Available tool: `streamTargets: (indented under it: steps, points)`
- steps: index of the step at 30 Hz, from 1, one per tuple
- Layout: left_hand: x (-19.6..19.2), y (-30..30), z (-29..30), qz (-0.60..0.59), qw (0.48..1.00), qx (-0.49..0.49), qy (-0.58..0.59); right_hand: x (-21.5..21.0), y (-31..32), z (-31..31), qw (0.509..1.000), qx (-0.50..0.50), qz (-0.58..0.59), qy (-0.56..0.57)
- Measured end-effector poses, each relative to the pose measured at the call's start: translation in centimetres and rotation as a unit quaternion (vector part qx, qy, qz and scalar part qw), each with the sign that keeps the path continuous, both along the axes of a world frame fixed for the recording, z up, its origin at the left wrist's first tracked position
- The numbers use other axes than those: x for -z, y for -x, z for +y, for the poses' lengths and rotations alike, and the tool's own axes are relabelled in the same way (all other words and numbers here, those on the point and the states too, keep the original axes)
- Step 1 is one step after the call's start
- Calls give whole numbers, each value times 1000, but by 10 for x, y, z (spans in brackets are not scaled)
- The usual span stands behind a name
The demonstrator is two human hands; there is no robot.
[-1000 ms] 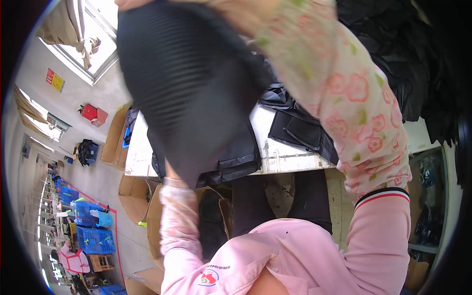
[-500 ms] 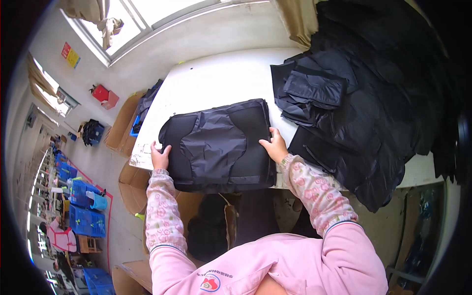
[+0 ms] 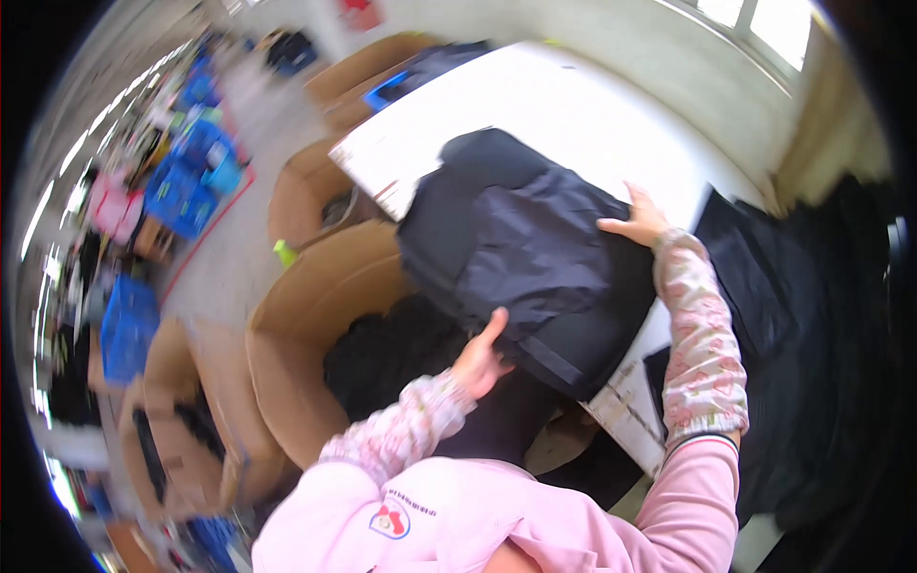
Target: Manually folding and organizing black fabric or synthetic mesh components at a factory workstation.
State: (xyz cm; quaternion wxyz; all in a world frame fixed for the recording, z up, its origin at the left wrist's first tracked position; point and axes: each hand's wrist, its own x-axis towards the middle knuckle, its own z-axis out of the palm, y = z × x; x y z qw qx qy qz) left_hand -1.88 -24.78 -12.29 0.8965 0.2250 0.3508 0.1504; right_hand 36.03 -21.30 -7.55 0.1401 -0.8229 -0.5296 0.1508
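A thick stack of black fabric panels (image 3: 535,229), its top piece showing a wrinkled dark-grey middle, lies at the near edge of a white table (image 3: 573,105). My left hand (image 3: 478,363) is at the stack's near edge, thumb stretched upward and apart from the bent fingers. At the far edge my right hand (image 3: 645,222) touches the stack, its fingers spread and the thumb over the top panel. Neither hand is wrapped round the stack. Some fingertips are blurred.
More black fabric (image 3: 812,334) is heaped on the right. Below the table's left side stand cardboard boxes (image 3: 277,353), one holding black pieces. Blue crates (image 3: 177,191) and a person in pink (image 3: 115,205) are farther left. A wall with a window (image 3: 764,29) lies beyond the table.
The view has turned left, bringing more boxes into sight. My hands have shifted from the stack's two short sides to its near and far edges. The stack still lies along the table's edge.
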Motion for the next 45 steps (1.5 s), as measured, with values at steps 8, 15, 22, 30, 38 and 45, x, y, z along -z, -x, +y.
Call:
streamTargets:
  steps: [8, 15, 22, 30, 38, 45]
  points:
    - [6, -16, 14, 55, 983, -174, 4, 19, 3, -3, 962, -84, 258, 14]
    - [18, 48, 50, -45, 983, -174, -47, -14, 134, -47, 877, -32, 480, -10]
    - [18, 169, 92, -64, 953, -235, -180, -26, 274, -14, 899, -201, 364, -138]
    - [76, 304, 103, 65, 907, -331, -251, 54, 387, 53, 888, -307, 297, -170]
    - [290, 362, 128, 381, 915, -47, -124, 147, 403, 44, 980, -145, 93, 98]
    - [391, 310, 118, 536, 829, -98, -127, 35, 293, -37, 863, -210, 459, 6]
